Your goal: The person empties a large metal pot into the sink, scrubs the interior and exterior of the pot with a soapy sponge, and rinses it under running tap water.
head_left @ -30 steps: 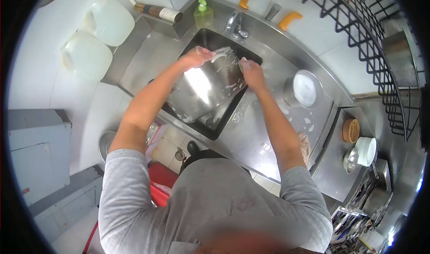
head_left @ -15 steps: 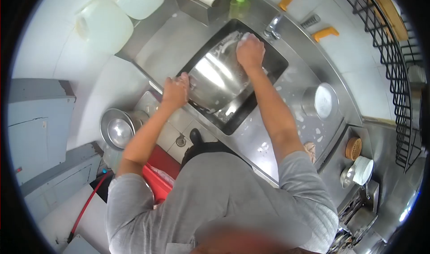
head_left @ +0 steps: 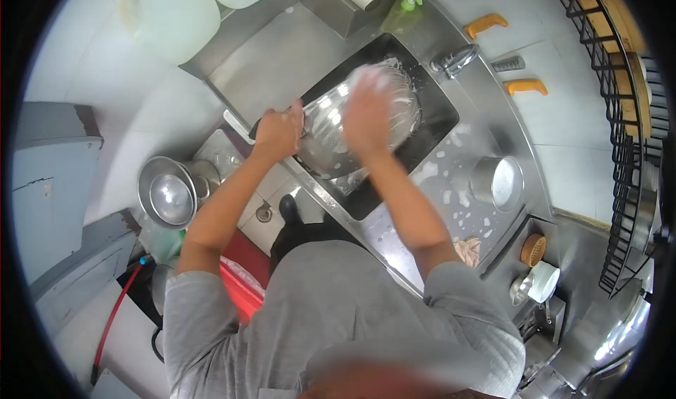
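Note:
A large stainless steel pot (head_left: 325,121) lies tilted in the dark sink basin (head_left: 445,107), with soap suds streaked over its far right part. At its left edge, my left hand (head_left: 280,130) is closed around the rim or a handle; which one, I cannot tell. My right hand (head_left: 370,110) is over the sudsy surface of the pot, smeared by motion. Something white, foam or a scrubber, shows at its fingers, too blurred to make out.
Beyond the basin are a green soap bottle (head_left: 403,15) and a chrome faucet (head_left: 456,61). A small metal pot (head_left: 497,182) and a crumpled cloth (head_left: 467,251) sit on the wet counter at right. Metal bowls (head_left: 167,191) stand at left; a wire rack (head_left: 611,117) hangs at right.
My right hand has moved left and nearer, from the far edge onto the sudsy surface. The pot has turned, showing more suds at its right. My left hand stays at the left edge.

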A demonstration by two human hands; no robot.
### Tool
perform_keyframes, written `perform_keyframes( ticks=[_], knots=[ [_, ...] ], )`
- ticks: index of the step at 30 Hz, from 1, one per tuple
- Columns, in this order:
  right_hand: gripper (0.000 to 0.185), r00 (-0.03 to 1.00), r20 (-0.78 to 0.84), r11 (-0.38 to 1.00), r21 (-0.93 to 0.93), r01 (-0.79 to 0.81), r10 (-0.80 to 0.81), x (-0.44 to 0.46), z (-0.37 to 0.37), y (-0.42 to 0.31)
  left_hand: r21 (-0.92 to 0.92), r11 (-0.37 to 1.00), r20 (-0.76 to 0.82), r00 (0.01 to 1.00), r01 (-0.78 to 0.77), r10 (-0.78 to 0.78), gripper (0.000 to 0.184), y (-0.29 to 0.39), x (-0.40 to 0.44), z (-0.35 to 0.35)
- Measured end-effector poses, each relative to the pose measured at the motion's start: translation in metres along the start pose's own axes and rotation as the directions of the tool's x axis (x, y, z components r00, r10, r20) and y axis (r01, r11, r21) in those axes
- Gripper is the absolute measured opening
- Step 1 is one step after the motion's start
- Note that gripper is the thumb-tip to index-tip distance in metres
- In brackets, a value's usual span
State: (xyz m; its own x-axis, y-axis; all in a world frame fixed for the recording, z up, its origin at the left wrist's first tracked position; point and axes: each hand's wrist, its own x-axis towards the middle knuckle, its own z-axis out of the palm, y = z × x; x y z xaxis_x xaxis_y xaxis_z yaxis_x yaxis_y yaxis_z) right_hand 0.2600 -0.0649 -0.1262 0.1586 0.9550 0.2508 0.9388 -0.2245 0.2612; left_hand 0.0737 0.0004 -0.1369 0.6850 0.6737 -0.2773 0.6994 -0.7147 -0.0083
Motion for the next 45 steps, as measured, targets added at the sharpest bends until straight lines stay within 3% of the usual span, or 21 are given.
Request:
perform_keyframes(
  ticks=[3,4,5,6,8,11,13,14,17,21,24,27,29,31,34,37,38,39,42,43,45],
  knots=[
    [0.063,0.975,-0.124,0.933,0.292,0.212,-0.183,-0.023,0.005,0.000,-0.066,0.998,0.032,0.999,-0.018,0.020,0.065,0.000,0.000,-0.004],
    [0.060,0.972,-0.213,0.976,0.167,0.139,-0.102,-0.008,0.028,0.030,-0.072,0.997,0.039,0.999,-0.020,0.022,0.066,0.000,-0.001,-0.003],
    [0.057,0.984,0.118,0.904,0.393,-0.168,0.131,0.024,0.032,0.060,-0.078,0.997,0.044,0.999,-0.016,0.020,0.067,-0.001,0.001,0.000],
    [0.054,0.835,0.480,0.719,0.476,-0.506,0.269,0.061,0.042,0.097,-0.057,0.998,0.017,1.000,-0.025,0.026,0.066,-0.001,0.002,0.007],
    [0.054,0.825,0.555,0.779,0.472,-0.413,0.102,0.081,0.219,0.168,-0.001,0.999,-0.037,0.999,-0.039,0.039,0.065,-0.003,0.002,0.019],
    [0.058,0.957,0.125,0.756,0.590,-0.284,0.261,0.032,0.081,0.102,0.034,0.999,-0.009,0.999,-0.041,0.041,0.063,-0.005,0.005,0.025],
    [0.062,0.982,-0.186,0.919,0.391,0.051,0.025,-0.002,0.031,0.065,-0.046,0.998,0.058,0.997,-0.048,0.051,0.069,-0.004,0.002,0.021],
    [0.056,0.984,-0.176,0.922,0.382,0.064,0.005,-0.001,0.027,0.065,-0.076,0.996,0.075,0.996,-0.047,0.053,0.072,-0.007,0.006,0.015],
    [0.045,0.960,0.220,0.690,0.667,-0.279,0.175,0.051,0.094,0.122,-0.073,0.996,0.049,0.998,-0.046,0.050,0.072,-0.007,0.006,0.015],
    [0.036,0.818,0.569,0.246,0.784,-0.570,0.083,0.084,0.286,0.179,0.002,0.999,0.055,0.998,-0.042,0.042,0.061,-0.007,0.010,0.020],
    [0.038,0.828,0.560,0.469,0.728,-0.500,0.012,0.069,0.297,0.188,-0.119,0.993,0.036,0.999,-0.007,0.011,0.055,-0.007,0.011,0.017],
    [0.039,0.911,0.400,0.386,0.828,-0.406,0.101,0.030,0.227,0.183,0.010,1.000,-0.004,1.000,-0.028,0.028,0.055,-0.007,0.011,0.024],
    [0.044,0.952,0.106,0.397,0.891,-0.219,0.287,-0.024,0.138,0.142,0.005,1.000,-0.012,1.000,-0.026,0.026,0.059,-0.007,0.012,0.023],
    [0.048,0.944,-0.220,0.731,0.682,-0.032,0.246,-0.076,0.059,0.082,-0.045,0.999,-0.018,1.000,-0.027,0.026,0.064,-0.004,0.008,0.023],
    [0.049,0.966,-0.124,0.701,0.668,0.250,-0.227,-0.113,0.001,0.037,-0.128,0.992,0.025,1.000,-0.003,0.006,0.071,-0.001,0.009,0.010],
    [0.051,0.953,-0.284,0.740,0.662,0.116,0.105,-0.067,0.050,0.076,0.006,1.000,-0.060,0.998,-0.019,0.019,0.070,-0.001,0.006,0.020],
    [0.052,0.971,0.079,0.569,0.798,-0.196,0.224,-0.036,0.077,0.113,-0.003,1.000,-0.027,1.000,-0.003,0.003,0.069,0.000,0.005,0.020],
    [0.053,0.855,0.450,0.354,0.780,-0.517,0.257,-0.023,0.092,0.142,-0.015,1.000,0.012,1.000,0.006,-0.006,0.069,0.002,0.008,0.018],
    [0.054,0.886,0.133,0.476,0.803,-0.359,0.443,-0.042,0.074,0.100,0.006,1.000,-0.041,0.999,-0.009,0.009,0.063,-0.001,0.012,0.018],
    [0.056,0.930,-0.230,0.763,0.642,-0.076,0.286,-0.055,0.056,0.073,0.008,1.000,-0.067,0.998,-0.018,0.018,0.061,0.001,0.007,0.022],
    [0.057,0.970,-0.243,0.862,0.490,0.133,-0.011,-0.076,0.003,0.027,-0.031,0.999,0.000,1.000,-0.008,0.008,0.056,0.007,0.003,0.010]
  ],
)
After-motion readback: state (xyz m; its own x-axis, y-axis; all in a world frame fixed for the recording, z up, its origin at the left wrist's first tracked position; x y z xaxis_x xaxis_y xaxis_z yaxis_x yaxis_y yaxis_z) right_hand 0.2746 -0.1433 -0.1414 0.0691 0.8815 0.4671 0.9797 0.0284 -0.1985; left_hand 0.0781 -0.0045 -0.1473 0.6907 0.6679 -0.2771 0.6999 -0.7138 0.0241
